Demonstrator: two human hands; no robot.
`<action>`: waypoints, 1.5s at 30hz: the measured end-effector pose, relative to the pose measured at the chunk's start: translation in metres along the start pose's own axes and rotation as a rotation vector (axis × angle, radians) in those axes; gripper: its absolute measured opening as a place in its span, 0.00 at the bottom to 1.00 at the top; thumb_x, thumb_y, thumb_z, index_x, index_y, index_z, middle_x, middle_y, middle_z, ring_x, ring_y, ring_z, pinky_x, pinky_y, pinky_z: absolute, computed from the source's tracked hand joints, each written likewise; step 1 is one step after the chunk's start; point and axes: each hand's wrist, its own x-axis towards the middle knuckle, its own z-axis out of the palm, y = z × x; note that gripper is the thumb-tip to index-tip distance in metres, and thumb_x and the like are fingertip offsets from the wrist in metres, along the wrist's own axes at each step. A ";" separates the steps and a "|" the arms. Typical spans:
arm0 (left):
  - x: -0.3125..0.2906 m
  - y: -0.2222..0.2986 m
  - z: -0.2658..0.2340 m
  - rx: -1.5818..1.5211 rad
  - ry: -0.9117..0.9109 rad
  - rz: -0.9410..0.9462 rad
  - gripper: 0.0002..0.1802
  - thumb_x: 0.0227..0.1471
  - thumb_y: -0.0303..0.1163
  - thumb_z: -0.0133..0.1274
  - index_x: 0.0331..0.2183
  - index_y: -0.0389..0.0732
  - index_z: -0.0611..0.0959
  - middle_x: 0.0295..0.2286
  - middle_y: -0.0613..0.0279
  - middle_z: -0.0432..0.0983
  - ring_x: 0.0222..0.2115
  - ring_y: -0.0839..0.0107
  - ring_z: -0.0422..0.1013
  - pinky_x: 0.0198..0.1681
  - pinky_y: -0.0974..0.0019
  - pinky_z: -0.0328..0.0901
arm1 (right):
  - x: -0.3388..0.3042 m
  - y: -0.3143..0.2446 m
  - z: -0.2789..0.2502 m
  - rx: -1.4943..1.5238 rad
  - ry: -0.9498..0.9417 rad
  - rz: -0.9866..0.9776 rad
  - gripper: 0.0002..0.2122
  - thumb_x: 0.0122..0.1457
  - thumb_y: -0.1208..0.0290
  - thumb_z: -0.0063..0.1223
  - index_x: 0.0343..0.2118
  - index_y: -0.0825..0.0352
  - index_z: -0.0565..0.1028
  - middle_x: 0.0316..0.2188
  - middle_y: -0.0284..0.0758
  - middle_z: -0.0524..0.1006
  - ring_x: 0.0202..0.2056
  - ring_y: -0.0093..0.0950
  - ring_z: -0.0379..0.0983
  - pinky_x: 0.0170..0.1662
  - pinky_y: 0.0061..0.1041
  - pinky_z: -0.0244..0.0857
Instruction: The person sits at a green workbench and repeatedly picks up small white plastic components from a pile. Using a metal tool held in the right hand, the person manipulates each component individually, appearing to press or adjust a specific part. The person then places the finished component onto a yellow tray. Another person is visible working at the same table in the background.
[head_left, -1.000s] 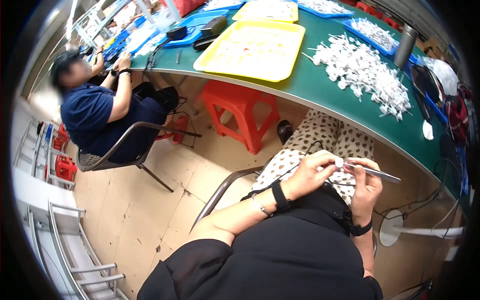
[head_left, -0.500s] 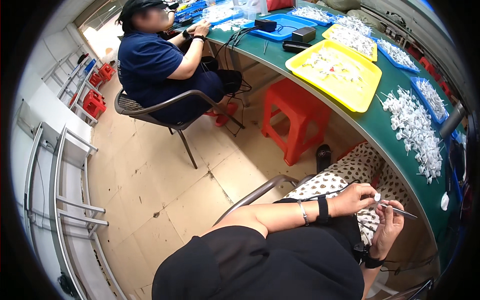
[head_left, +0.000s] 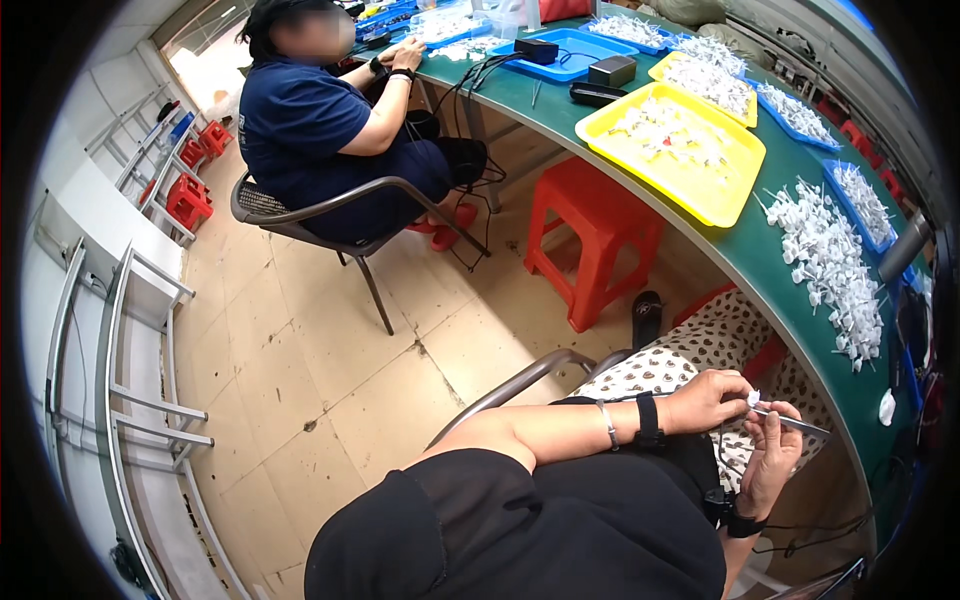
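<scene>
The left hand (head_left: 708, 402) has its thumb and fingers drawn together on a small white plastic piece (head_left: 753, 398), over the patterned trousers (head_left: 712, 345). The right hand (head_left: 770, 458) pinches a slim metal tool (head_left: 803, 424) (probably tweezers), its near end at the piece; whether they touch is too small to tell. The step in hand looks like working the piece with that tool, and the next move seems to call for a steady left pinch and fine control of the tip. Beyond, on the green table (head_left: 862, 425), lie a stray white piece (head_left: 887, 407), a heap of stemmed white pieces (head_left: 830, 275) and a yellow tray (head_left: 715, 208). Farther left sits a co-worker in navy (head_left: 310, 122).
</scene>
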 end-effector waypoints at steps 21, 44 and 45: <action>-0.001 -0.001 0.003 -0.071 -0.013 -0.074 0.06 0.56 0.25 0.57 0.37 0.36 0.83 0.33 0.58 0.79 0.37 0.65 0.77 0.42 0.65 0.70 | -0.004 -0.002 0.009 -0.033 0.006 0.049 0.08 0.66 0.77 0.54 0.44 0.73 0.73 0.37 0.38 0.79 0.35 0.25 0.79 0.38 0.21 0.76; -0.001 -0.007 0.004 -0.068 -0.007 -0.092 0.07 0.57 0.25 0.57 0.38 0.34 0.83 0.34 0.58 0.80 0.37 0.66 0.77 0.42 0.65 0.71 | -0.004 0.002 0.008 -0.057 0.004 0.064 0.08 0.66 0.75 0.54 0.44 0.72 0.73 0.37 0.37 0.78 0.34 0.24 0.79 0.37 0.21 0.76; -0.001 -0.008 0.004 -0.071 -0.007 -0.101 0.07 0.57 0.25 0.57 0.38 0.34 0.83 0.34 0.58 0.80 0.37 0.66 0.77 0.42 0.65 0.71 | -0.004 0.002 0.008 -0.058 -0.001 0.067 0.08 0.66 0.75 0.54 0.44 0.72 0.73 0.37 0.37 0.78 0.34 0.24 0.79 0.37 0.21 0.76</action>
